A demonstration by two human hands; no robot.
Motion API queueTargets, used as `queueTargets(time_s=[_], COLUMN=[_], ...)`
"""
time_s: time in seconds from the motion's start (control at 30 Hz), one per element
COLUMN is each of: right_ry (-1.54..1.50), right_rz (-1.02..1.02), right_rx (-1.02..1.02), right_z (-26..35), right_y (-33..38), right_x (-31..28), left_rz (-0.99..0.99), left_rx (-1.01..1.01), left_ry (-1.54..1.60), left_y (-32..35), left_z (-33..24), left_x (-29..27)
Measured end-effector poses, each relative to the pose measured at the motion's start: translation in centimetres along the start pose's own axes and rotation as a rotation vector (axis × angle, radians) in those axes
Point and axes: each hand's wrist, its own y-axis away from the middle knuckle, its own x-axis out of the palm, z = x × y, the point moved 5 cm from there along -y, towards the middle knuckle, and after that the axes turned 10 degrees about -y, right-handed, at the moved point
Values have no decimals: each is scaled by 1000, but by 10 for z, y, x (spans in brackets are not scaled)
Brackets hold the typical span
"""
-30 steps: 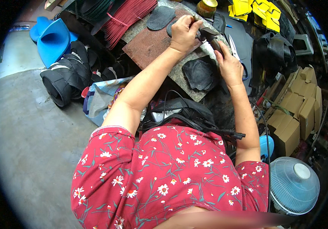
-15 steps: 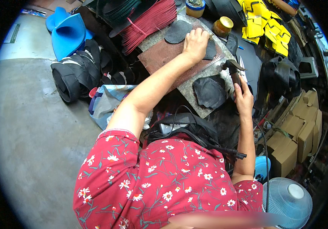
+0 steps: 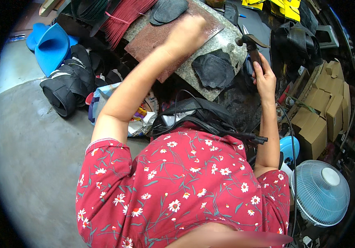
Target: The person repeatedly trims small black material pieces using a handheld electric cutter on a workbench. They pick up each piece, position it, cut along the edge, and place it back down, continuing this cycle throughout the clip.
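My left hand (image 3: 188, 35) is smeared by motion over a reddish-brown mat (image 3: 144, 43), so its fingers cannot be made out. Beyond it, two black oval pieces (image 3: 170, 10) overlap on the mat's far side. My right hand (image 3: 265, 78) is wrapped round the dark handle of a claw hammer (image 3: 252, 47), held head up beside the slab. Between my hands, a pile of black textured sheet pieces (image 3: 214, 69) lies on a speckled stone slab (image 3: 185, 78). The mat rests on the same slab.
A bundle of red strips (image 3: 123, 18) stands at the far left, near blue foam sheets (image 3: 53, 45) and black rolls (image 3: 68, 82). Yellow pieces (image 3: 283, 8) lie at the far right. Cardboard boxes (image 3: 316, 111) and a fan (image 3: 320, 192) are on the right.
The black piece under my left hand now appears to overlap the other oval. That hand has come back nearer over the mat. My right hand keeps the hammer; the whole view has shifted.
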Motion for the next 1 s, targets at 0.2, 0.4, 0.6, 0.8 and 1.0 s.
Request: queueTargets(time_s=[0.2, 0.4, 0.6, 0.8, 1.0], right_ry=[74, 4, -119, -127, 285], right_rz=[-29, -43, -25, -10, -89], right_rx=[-11, 30, -6, -187, -393], right_z=[-5, -9, 2, 27, 43], right_y=[3, 5, -4, -29, -42], right_x=[-1, -8, -6, 17, 52], left_rz=[226, 281, -26, -156, -264], left_rx=[150, -175, -196, -335, -321], left_ry=[-102, 70, 362, 158, 101], left_y=[41, 46, -13, -30, -28], left_z=[-74, -56, -6, 34, 41], left_x=[26, 22, 19, 40, 39])
